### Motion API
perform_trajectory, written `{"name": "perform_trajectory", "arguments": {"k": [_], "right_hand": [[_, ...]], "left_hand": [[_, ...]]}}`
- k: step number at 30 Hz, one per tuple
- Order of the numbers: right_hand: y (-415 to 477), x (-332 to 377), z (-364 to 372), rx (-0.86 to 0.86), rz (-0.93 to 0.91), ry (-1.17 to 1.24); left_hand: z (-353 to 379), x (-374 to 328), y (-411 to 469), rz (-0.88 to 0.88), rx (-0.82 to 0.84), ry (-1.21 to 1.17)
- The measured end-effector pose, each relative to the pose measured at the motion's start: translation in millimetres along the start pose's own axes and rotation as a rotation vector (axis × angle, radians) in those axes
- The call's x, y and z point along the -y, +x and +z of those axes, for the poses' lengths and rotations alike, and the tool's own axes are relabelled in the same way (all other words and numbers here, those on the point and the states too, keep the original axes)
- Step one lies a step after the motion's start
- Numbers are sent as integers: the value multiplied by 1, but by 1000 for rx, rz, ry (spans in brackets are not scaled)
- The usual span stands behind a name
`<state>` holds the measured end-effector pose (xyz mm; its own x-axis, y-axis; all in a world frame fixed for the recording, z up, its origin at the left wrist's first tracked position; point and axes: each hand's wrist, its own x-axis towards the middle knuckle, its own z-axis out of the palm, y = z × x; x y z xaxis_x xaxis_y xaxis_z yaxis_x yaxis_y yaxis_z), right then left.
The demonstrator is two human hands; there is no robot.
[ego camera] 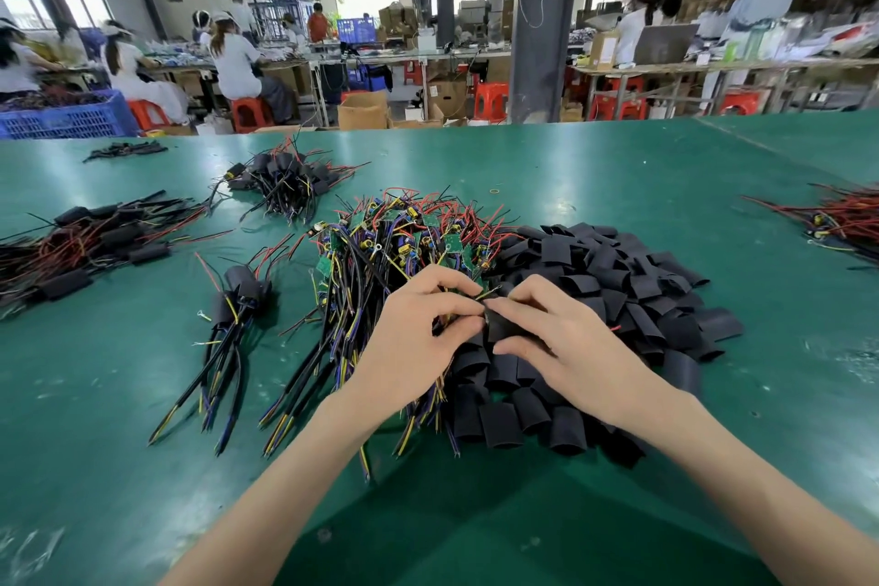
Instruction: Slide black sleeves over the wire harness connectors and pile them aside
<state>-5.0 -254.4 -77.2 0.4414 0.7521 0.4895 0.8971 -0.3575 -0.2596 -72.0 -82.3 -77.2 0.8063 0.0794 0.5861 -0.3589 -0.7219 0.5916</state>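
A heap of unsleeved wire harnesses (399, 243) with small green boards and red, black, yellow and blue wires lies mid-table. Right of it spreads a pile of short black sleeves (618, 281). Both hands meet over the seam between the two piles. My left hand (418, 338) pinches a harness end with curled fingers. My right hand (566, 347) grips one black sleeve (504, 328) between thumb and fingers, its mouth against the left hand's fingertips. A small pile of sleeved harnesses (238, 300) lies to the left.
More sleeved bundles lie at the far left (81, 243) and at the back (285, 181). A red-wired bundle (837, 219) sits at the right edge. The green table (618, 167) runs back to a blue crate (66, 119); seated workers fill the room behind.
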Motion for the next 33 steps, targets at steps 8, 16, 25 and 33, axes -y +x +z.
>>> {"name": "perform_trajectory", "arguments": {"k": [8, 16, 25, 33], "right_hand": [[-1, 0, 1, 36, 6, 0], [-1, 0, 3, 46, 24, 37], [-3, -10, 0, -267, 154, -169], [-5, -20, 13, 13, 184, -141]], "left_hand": [[2, 5, 0, 24, 12, 4], [4, 2, -1, 40, -40, 35], [-76, 36, 21, -160, -574, 137], [-109, 125, -2, -851, -611, 714]]}}
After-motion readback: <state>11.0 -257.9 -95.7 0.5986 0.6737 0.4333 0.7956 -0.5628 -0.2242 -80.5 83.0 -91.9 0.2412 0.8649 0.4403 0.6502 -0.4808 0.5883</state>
